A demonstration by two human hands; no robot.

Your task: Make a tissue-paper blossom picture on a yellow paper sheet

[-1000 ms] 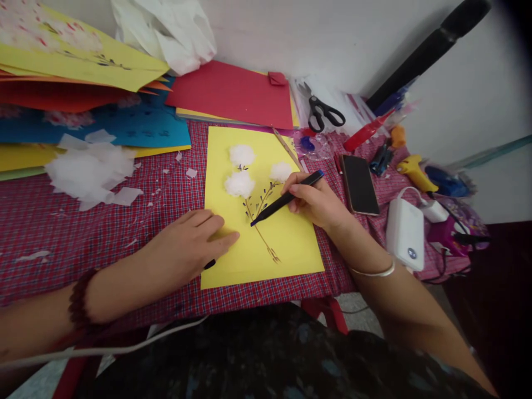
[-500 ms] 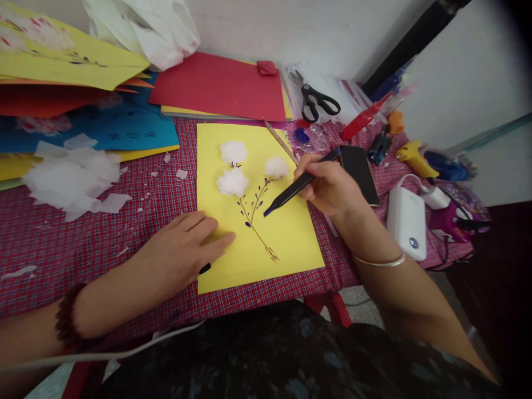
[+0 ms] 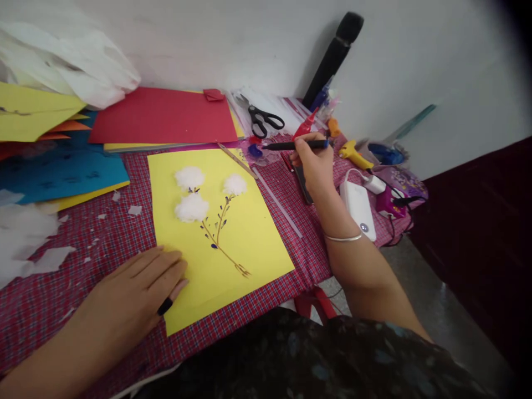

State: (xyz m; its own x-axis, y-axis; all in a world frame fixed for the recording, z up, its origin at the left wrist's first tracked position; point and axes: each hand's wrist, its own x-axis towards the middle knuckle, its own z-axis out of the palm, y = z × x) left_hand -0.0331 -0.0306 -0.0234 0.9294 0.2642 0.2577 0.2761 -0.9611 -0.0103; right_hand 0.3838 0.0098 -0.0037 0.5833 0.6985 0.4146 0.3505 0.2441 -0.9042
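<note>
My right hand (image 3: 313, 163) pinches a black pen (image 3: 291, 146), its tip close to a blob of blue paint (image 3: 255, 151) on a piece of clear plastic. I cannot tell if tip and paint touch. My left hand (image 3: 145, 280) lies flat, fingers stretched out, over the left edge of a yellow sheet (image 3: 249, 238); a black band shows at its thumb. On the sheet are white fluffy flower heads (image 3: 191, 208) with a brown painted stem (image 3: 226, 255) and small dark blue leaf marks. A brown pencil-like stick (image 3: 236, 159) lies across the sheet's top right edge.
Black scissors (image 3: 264, 119) and a red bottle (image 3: 305, 124) are behind the pen. Coloured paper sheets (image 3: 166, 116) are stacked at the back. White torn scraps (image 3: 29, 238) lie at left. A white power bank (image 3: 358, 210) and a yellow glue gun (image 3: 355, 155) stand right.
My right hand has carried the pen from above the painted stem back to the blue paint. My left hand still rests at the sheet's left edge. The view has turned right.
</note>
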